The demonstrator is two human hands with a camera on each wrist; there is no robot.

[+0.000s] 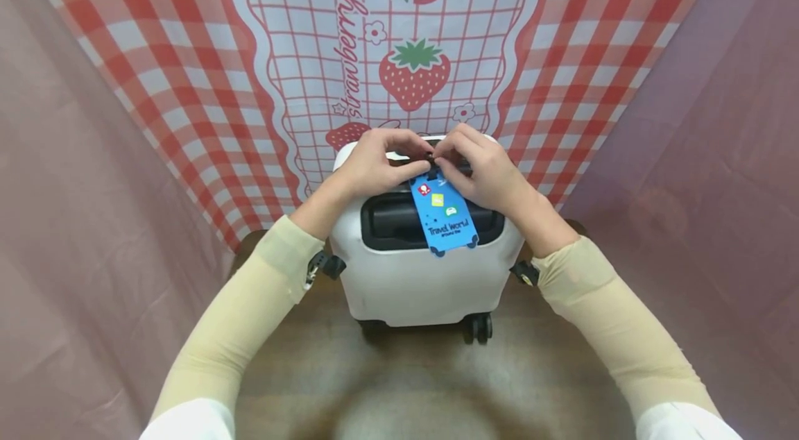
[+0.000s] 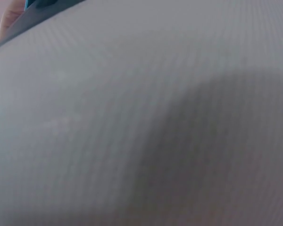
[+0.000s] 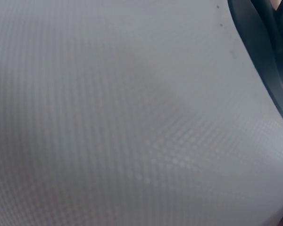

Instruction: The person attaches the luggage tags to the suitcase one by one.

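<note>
A small white suitcase (image 1: pixel 424 273) stood on a brown wooden surface (image 1: pixel 412 384), its top facing the head camera and its dark wheels (image 1: pixel 479 327) showing at the near edge; a black recessed handle (image 1: pixel 393 221) ran across the top. Over that recess lay a blue luggage tag (image 1: pixel 444 212) printed with small coloured icons and the words "Travel World"; its upper end reached the far edge of the case, where both hands met. The left hand (image 1: pixel 368 169) rested on the far left of the case top, its fingers curled and pinching at the tag's dark strap (image 1: pixel 431 164); the right hand (image 1: pixel 487 173) lay just beside it on the right, its fingers likewise curled round the strap at the tag's upper end; the fingertips of the two hands were touching or very nearly so. Pale cream sleeves (image 1: pixel 250 315) covered both forearms. Behind the case hung a red-and-white checked cloth (image 1: pixel 187 58) with strawberry pictures; pinkish sheeting (image 1: pixel 75 218) closed in either side. Both wrist views showed only the case's pale dotted shell (image 2: pixel 141 122) at very close range, blurred.
</note>
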